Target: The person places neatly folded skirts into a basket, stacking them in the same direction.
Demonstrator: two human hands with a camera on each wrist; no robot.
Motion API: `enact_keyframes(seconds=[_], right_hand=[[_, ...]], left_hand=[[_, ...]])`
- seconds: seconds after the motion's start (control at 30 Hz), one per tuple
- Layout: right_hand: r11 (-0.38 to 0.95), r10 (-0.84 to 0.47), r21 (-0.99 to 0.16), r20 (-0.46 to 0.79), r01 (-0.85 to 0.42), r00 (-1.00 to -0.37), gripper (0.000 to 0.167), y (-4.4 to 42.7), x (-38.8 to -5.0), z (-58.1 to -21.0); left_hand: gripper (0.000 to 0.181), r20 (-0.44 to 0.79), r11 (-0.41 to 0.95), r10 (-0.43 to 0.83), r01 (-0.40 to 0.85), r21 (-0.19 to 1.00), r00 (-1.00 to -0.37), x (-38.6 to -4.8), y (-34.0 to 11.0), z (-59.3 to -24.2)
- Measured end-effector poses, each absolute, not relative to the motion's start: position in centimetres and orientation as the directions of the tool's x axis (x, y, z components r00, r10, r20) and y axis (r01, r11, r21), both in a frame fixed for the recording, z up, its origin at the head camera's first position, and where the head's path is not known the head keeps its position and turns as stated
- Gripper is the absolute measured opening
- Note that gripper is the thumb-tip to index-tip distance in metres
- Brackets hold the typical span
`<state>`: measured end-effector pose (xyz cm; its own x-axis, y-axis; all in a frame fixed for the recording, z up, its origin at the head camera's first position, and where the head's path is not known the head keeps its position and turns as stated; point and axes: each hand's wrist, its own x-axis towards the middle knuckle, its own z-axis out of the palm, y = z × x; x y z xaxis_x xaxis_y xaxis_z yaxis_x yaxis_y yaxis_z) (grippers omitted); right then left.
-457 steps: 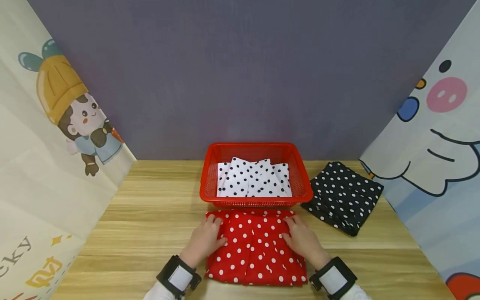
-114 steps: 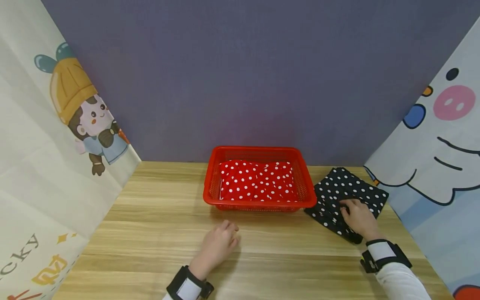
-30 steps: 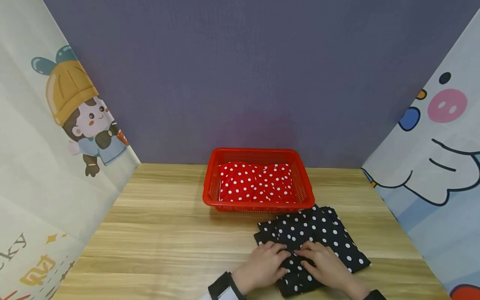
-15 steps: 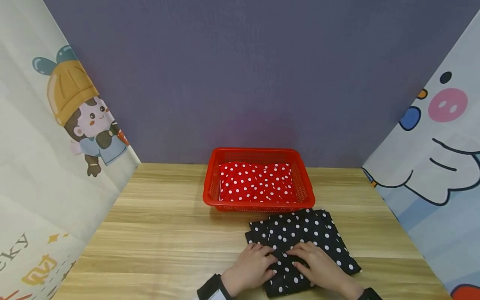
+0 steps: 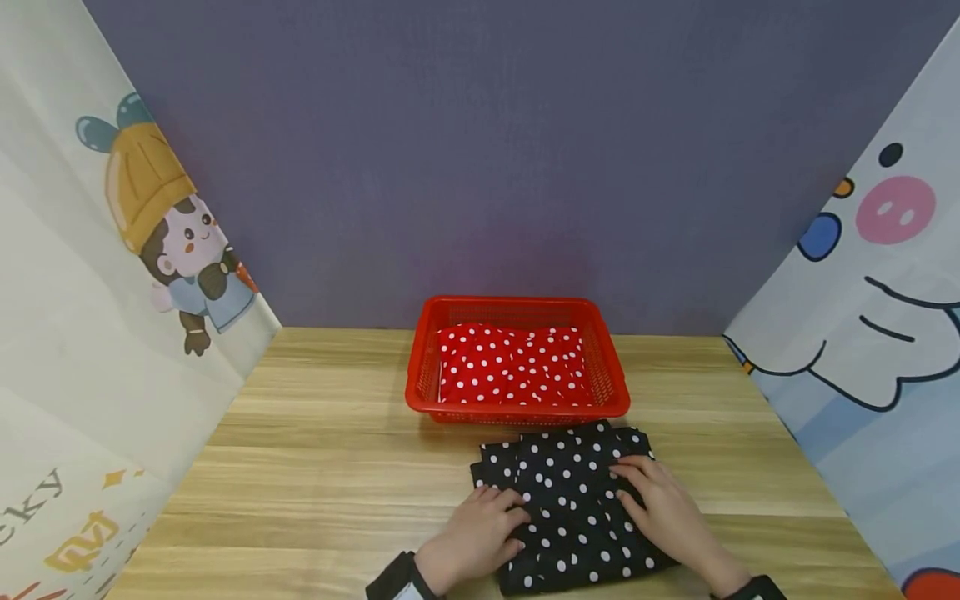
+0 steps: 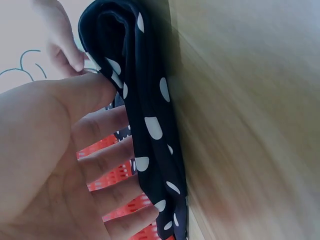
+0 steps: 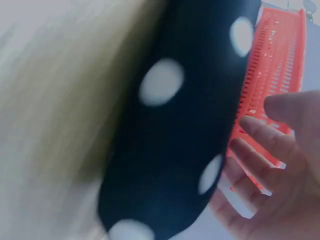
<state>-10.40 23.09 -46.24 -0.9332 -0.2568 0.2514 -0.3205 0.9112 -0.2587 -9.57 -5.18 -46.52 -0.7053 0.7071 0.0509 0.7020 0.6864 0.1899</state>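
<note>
A folded black cloth with white dots (image 5: 570,508) lies on the table in front of the basket, its layered edges uneven at the far left. My left hand (image 5: 474,535) rests on its left side; in the left wrist view the spread fingers (image 6: 112,155) and thumb touch the thick folded edge. On the right side of the cloth lies my right hand (image 5: 667,515), its fingers loosely extended, as the right wrist view (image 7: 280,175) also shows beside the blurred cloth. Behind, a red basket (image 5: 517,411) holds a folded red cloth with white dots (image 5: 513,367).
The wooden table (image 5: 315,467) extends on both sides of the cloth. A grey panel (image 5: 495,167) stands behind the basket. Printed sheets flank the table, one with a capped cartoon figure (image 5: 176,233), the other with a pink-nosed one (image 5: 896,208).
Earlier, the red cloth went from the table into the basket, over where the white one lay. The black cloth came from the right, slid left and turned straighter; my right hand shifted farther right.
</note>
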Motion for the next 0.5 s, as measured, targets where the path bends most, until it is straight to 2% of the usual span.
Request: enact_keyframes(seconds=[0.33, 0.5], right_hand=[[0.933, -0.24, -0.24, 0.143, -0.269, -0.96, 0.032, 23.0, -10.5, -47.3], [0.927, -0.26, -0.244, 0.126, -0.284, -0.957, 0.033, 22.1, -10.5, -47.4]], left_hand=[[0.033, -0.032, 0.734, 0.661, 0.638, 0.232, -0.75, -9.8, -6.8, -46.6], [0.034, -0.016, 0.755, 0.634, 0.615, 0.227, -0.773, -9.8, -7.6, -46.6]])
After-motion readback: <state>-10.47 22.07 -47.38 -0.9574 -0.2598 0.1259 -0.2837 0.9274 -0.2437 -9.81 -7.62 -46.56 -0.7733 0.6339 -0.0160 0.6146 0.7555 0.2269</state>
